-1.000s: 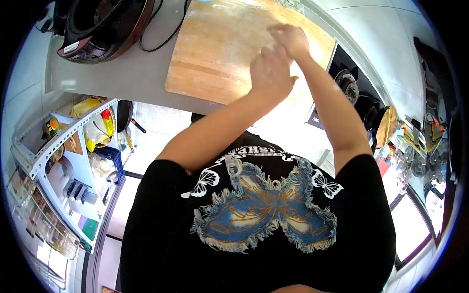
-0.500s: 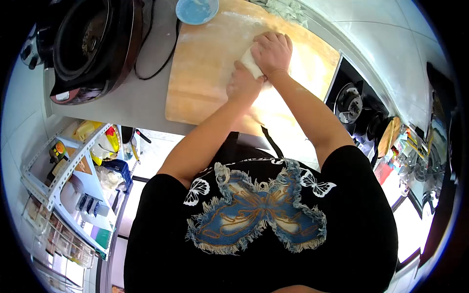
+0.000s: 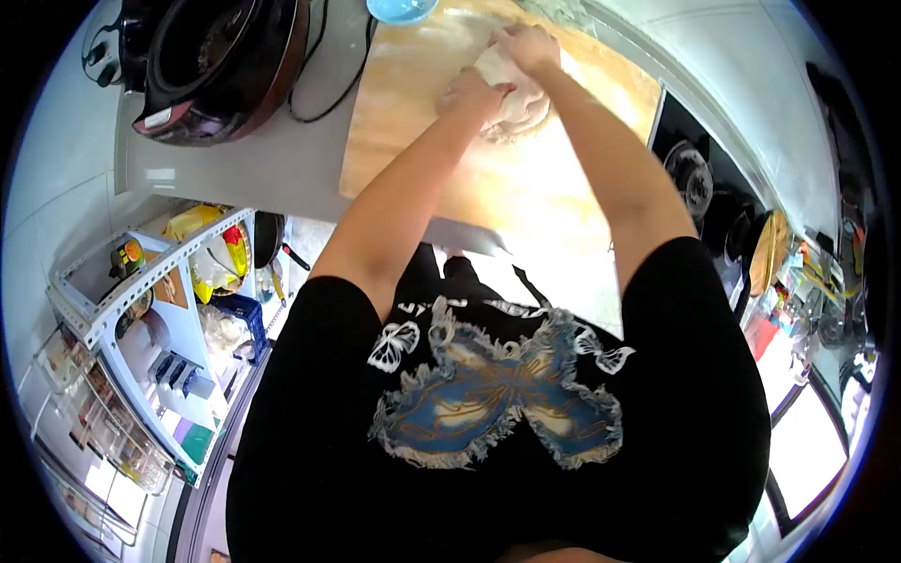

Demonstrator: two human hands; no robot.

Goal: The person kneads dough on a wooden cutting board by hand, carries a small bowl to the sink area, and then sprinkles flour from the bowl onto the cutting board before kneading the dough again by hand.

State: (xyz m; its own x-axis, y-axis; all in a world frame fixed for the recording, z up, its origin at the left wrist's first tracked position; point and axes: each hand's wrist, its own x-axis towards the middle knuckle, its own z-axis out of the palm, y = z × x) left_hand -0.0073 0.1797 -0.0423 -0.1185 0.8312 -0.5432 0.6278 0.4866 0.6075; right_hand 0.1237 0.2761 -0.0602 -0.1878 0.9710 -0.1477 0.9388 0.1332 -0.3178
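Dough [image 3: 523, 105] at upper centre now shows wider, gripped by left hand [image 3: 474, 94] and right hand [image 3: 527, 47], kneading seemingly under way!

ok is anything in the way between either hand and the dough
Nothing visible is: the left hand and right hand are both on the dough. The blue bowl sits off to the side, by the board's far left corner.

The dough [image 3: 524, 109] looks matt and uneven, the wooden board [image 3: 392, 98] smooth.
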